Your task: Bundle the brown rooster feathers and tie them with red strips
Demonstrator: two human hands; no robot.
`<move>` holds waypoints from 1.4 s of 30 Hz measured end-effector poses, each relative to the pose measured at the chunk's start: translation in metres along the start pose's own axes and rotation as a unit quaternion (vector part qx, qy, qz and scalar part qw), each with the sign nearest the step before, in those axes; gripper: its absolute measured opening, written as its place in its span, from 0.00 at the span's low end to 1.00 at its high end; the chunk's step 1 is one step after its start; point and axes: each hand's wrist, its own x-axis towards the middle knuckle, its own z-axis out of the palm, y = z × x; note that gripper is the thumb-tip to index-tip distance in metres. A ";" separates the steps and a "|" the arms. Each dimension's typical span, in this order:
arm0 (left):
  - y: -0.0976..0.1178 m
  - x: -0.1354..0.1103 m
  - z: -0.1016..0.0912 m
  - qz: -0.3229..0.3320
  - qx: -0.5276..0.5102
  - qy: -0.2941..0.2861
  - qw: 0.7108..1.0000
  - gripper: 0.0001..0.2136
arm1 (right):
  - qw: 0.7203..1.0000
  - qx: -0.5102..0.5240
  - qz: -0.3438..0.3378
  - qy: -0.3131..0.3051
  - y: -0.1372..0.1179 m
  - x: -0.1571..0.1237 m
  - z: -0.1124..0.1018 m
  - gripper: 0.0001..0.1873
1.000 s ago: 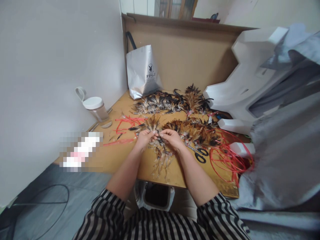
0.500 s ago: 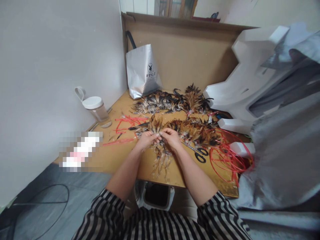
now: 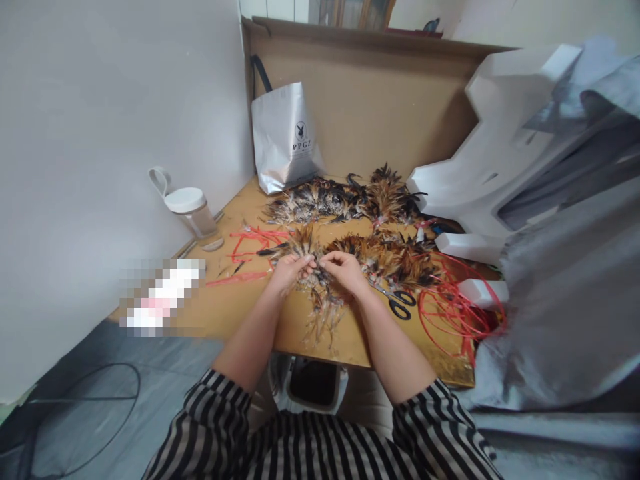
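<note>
My left hand (image 3: 287,272) and my right hand (image 3: 343,270) meet fingertip to fingertip over a wooden table (image 3: 235,310). Both are closed in a pinch on a small bunch of brown and black feathers (image 3: 305,244) that fans up behind my left hand. More loose feathers (image 3: 323,317) trail toward the table's near edge below my hands. A larger heap of feathers (image 3: 395,261) lies just right of my right hand.
Black scissors (image 3: 400,303) lie right of my right wrist. Red cord coils (image 3: 453,310) at the right; red strips (image 3: 253,241) at the left. A lidded jar (image 3: 191,212), a silver bag (image 3: 286,137), white foam (image 3: 495,153) and grey cloth (image 3: 565,293) ring the table. A bin (image 3: 313,383) stands below.
My hands stay pinched together on the feather bunch with only small finger movement. The view has tilted slightly, so everything sits a little higher in frame.
</note>
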 end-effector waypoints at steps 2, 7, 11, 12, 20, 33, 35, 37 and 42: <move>0.000 0.001 -0.001 0.003 -0.006 0.008 1.000 0.12 | 0.996 -0.070 -0.004 -0.052 -0.004 -0.005 -0.003 0.09; 0.000 0.001 0.000 0.009 -0.006 0.017 1.000 0.12 | 0.953 -0.269 0.010 -0.140 -0.017 -0.031 0.000 0.09; 0.001 0.001 0.000 0.010 -0.009 0.015 1.000 0.12 | 0.915 -0.384 0.017 -0.121 -0.019 -0.046 0.011 0.07; 0.001 0.001 0.000 0.010 -0.012 0.014 1.000 0.12 | 0.910 -0.398 0.015 -0.115 -0.018 -0.048 0.013 0.05; 0.005 -0.003 0.000 -0.004 -0.053 -0.025 0.998 0.11 | 0.946 -0.295 -0.066 -0.117 -0.025 -0.042 -0.003 0.05; 0.005 0.000 -0.010 -0.036 -0.133 -0.059 0.989 0.05 | 0.876 -0.420 -0.237 0.006 -0.035 -0.011 -0.011 0.08; 0.005 0.001 -0.012 -0.042 -0.143 -0.056 0.987 0.05 | 0.875 -0.420 -0.242 0.014 -0.026 -0.010 -0.012 0.09; 0.005 0.002 -0.013 -0.049 -0.154 -0.052 0.985 0.06 | 0.875 -0.419 -0.243 0.013 -0.017 -0.010 -0.013 0.10; 0.001 0.004 -0.016 -0.078 -0.154 -0.053 0.984 0.05 | 0.876 -0.407 -0.259 -0.005 -0.005 -0.012 -0.016 0.10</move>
